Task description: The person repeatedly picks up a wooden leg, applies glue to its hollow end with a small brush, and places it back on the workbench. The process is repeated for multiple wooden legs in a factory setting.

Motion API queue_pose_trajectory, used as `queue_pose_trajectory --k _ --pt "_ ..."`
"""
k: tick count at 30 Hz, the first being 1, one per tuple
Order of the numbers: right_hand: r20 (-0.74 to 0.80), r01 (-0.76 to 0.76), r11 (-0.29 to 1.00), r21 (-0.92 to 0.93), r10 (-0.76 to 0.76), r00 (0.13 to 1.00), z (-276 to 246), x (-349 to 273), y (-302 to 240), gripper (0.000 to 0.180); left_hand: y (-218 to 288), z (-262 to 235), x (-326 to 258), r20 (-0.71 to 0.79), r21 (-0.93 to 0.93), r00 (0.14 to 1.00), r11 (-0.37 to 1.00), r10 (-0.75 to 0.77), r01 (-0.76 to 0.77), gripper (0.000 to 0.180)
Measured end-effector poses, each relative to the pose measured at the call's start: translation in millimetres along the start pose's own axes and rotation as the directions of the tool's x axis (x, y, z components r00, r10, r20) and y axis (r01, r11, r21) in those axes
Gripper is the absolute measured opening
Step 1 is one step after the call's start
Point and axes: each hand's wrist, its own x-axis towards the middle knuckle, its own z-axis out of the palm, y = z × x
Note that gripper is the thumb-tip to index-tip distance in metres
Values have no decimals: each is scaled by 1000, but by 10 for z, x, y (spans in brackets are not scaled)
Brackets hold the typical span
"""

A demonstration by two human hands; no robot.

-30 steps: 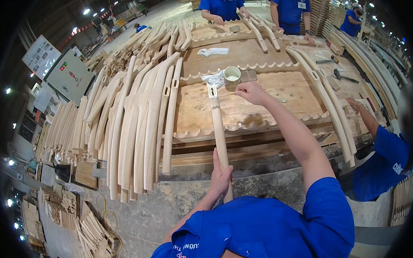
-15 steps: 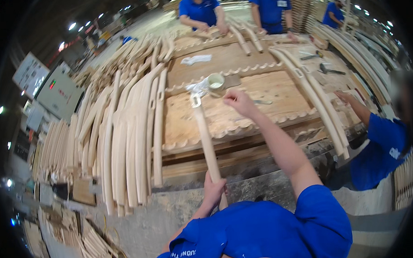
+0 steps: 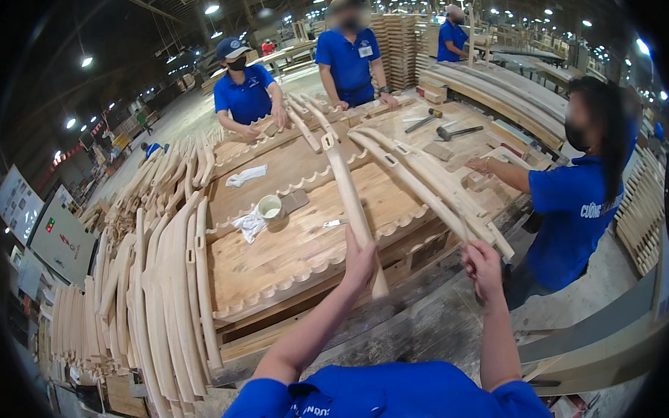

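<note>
My left hand is wrapped round the lower part of a pale, slightly curved wooden leg. The leg slants up and away over the workbench, with a slot cut near its far end. My right hand is closed, close to the near ends of several curved wooden legs laid side by side on the right. Whatever its fingers pinch is too small to make out. Left of the held leg, a white cup stands beside a crumpled white cloth and a flat brownish block.
Scalloped wooden strips cross the bench. Many wooden legs are piled at left. A hammer and a mallet lie at far right. A co-worker reaches in from the right; two others stand across the bench.
My left hand has brought the leg up and right across the bench. My right hand has left the area by the cup and come back toward me, to the right. The view has turned.
</note>
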Motion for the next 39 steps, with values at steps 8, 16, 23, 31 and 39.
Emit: queue_pose_trajectory --k 8,16,23,31,39 --pt "-311 121 989 84 -90 946 -1248 -757 -24 12 -436 956 1144 -106 114 986 983 -129 141 68" --pt "-342 128 985 117 -81 936 -1519 -966 -51 12 -627 1140 1527 -135 535 892 726 -432 433 76" --pt "-85 52 987 155 -39 996 -1363 -702 65 9 -400 594 1461 179 804 903 587 -391 95 58" --pt "196 -128 991 -47 134 971 -435 -105 197 16 311 -1152 939 -49 946 999 321 3 45 52" --pt "549 -205 977 -57 202 811 980 110 507 16 1370 -4113 -372 -526 849 792 138 311 509 40"
